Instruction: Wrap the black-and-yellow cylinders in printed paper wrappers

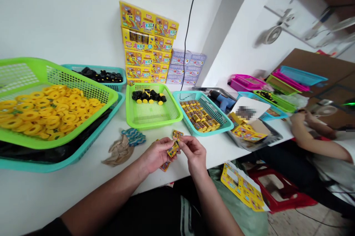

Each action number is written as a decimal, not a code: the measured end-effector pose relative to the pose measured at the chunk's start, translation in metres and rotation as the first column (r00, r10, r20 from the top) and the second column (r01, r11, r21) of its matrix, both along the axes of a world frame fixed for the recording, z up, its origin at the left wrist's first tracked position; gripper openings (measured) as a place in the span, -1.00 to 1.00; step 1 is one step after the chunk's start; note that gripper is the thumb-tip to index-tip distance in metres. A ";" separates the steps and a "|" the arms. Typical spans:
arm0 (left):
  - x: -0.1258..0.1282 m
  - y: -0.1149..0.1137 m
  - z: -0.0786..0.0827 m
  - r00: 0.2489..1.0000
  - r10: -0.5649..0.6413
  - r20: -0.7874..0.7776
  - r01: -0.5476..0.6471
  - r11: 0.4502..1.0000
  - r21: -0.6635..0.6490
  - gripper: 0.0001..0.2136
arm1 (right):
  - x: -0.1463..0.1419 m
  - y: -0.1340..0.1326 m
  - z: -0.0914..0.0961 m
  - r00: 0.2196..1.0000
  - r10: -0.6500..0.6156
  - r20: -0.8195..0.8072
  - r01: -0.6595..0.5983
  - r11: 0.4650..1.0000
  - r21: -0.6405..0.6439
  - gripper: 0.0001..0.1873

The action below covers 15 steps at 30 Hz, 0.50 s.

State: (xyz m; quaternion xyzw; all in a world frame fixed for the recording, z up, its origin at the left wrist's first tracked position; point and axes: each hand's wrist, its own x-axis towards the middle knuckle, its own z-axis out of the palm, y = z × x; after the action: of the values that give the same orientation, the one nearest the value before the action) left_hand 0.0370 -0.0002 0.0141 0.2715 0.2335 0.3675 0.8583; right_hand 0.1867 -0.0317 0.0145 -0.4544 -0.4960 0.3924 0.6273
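Observation:
My left hand [159, 153] and my right hand [193, 151] meet over the front edge of the white table, both with fingers closed. Between them they pinch a small yellow printed piece [173, 148], perhaps a label; its exact kind is too small to tell. Another small printed piece [164, 166] shows under my left fingers. Just beyond my hands stands a green basket [154, 120] with black pieces with yellow rims [149, 97]. To its right, a teal basket [203, 132] holds rows of small yellow printed cylinders [200, 115].
At left, a large green basket [58, 69] of yellow rings [59, 112] rests on a teal one. Crumpled cloths [120, 150] lie left of my hands. Yellow boxes [149, 43] are stacked against the wall. A metal tray [270, 138] and a seated person [327, 154] are at right.

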 end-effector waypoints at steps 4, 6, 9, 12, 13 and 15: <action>-0.001 0.001 0.000 0.997 0.058 0.049 -0.056 0.997 -0.053 -0.83 | -0.001 -0.004 0.003 0.980 0.032 0.199 -0.031 0.999 -0.010 -0.81; -0.001 0.001 0.000 0.995 0.078 0.056 -0.074 0.994 -0.076 -0.85 | -0.002 -0.005 0.002 0.975 0.013 0.224 -0.008 1.000 -0.024 -0.81; -0.001 0.001 -0.001 0.996 0.082 0.047 -0.077 0.991 -0.106 -0.87 | -0.002 -0.005 0.001 0.965 -0.043 0.260 0.042 0.999 0.010 -0.85; -0.001 0.003 -0.002 0.998 0.054 0.045 -0.048 0.991 -0.128 -0.84 | -0.002 -0.006 0.002 0.938 -0.145 0.316 0.108 0.985 0.134 -0.83; -0.001 0.005 -0.003 0.998 0.053 0.046 -0.047 0.991 -0.128 -0.84 | -0.003 -0.007 0.003 0.919 -0.172 0.354 0.110 0.976 0.189 -0.80; -0.003 0.007 -0.003 0.995 0.089 0.043 -0.084 0.989 -0.119 -0.88 | -0.005 -0.008 0.005 0.867 -0.214 0.449 0.081 0.952 0.295 -0.71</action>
State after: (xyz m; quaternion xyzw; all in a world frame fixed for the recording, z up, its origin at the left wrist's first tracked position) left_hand 0.0338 0.0070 0.0112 0.2014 0.2454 0.3965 0.8614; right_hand 0.1821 -0.0398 0.0198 -0.4851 -0.6464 0.1487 0.5699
